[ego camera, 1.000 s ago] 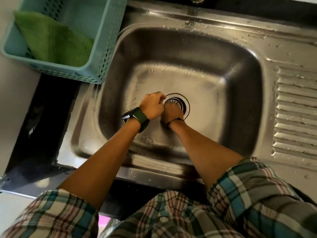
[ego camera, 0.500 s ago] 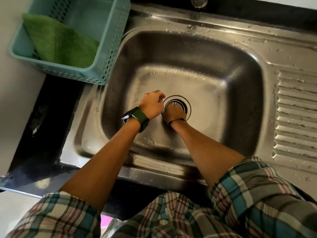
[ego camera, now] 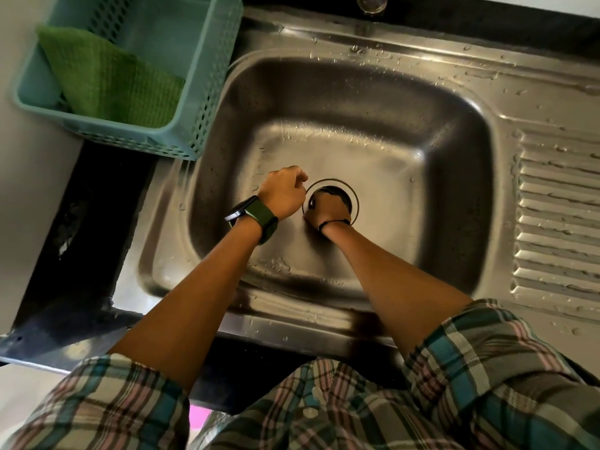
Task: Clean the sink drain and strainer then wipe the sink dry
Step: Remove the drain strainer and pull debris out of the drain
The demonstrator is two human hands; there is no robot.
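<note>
Over the last second our right hand (ego camera: 328, 211) has pushed further down over the sink drain (ego camera: 354, 198), so the strainer slots we could see earlier are now hidden under it; we cannot tell whether its fingers grasp the strainer. Our left hand (ego camera: 283, 194) stays clenched just beside the drain ring, and what it holds, if anything, is hidden. We judge the drain cleaning still under way in the wet sink (ego camera: 373, 102), with the green cloth (ego camera: 107, 82) untouched in the basket (ego camera: 207, 76).
</note>
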